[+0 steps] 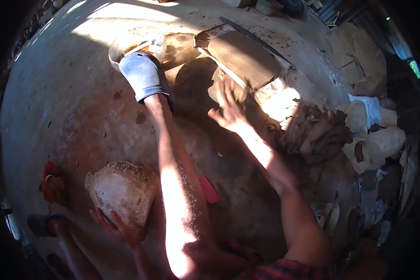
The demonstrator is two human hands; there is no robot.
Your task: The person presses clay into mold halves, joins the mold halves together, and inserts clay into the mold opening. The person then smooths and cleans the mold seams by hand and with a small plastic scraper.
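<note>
My right hand (pixel 231 109) is stretched forward with its fingers spread, slightly blurred by motion. It is over a pale brown patch (pixel 214 91) on the ground, and I cannot tell whether it touches. Just beyond it lies a flat brown slab (pixel 242 58) with a thin pale stick (pixel 226 70) along its near edge. My left hand (pixel 119 225) is low on the left, fingers apart, against the near side of a large pale rounded lump (pixel 123 191) with a rough brown top. Whether that lump is a pot or a stone I cannot make out.
A leg in a white shoe (pixel 142 77) reaches between my hands toward a clear tub (pixel 112 56) with tools. A dark long strip (pixel 256 39) edges the slab. Right are a crumpled brown heap (pixel 317 135) and pale sacks (pixel 378 144). A red piece (pixel 210 190) lies beside the leg.
</note>
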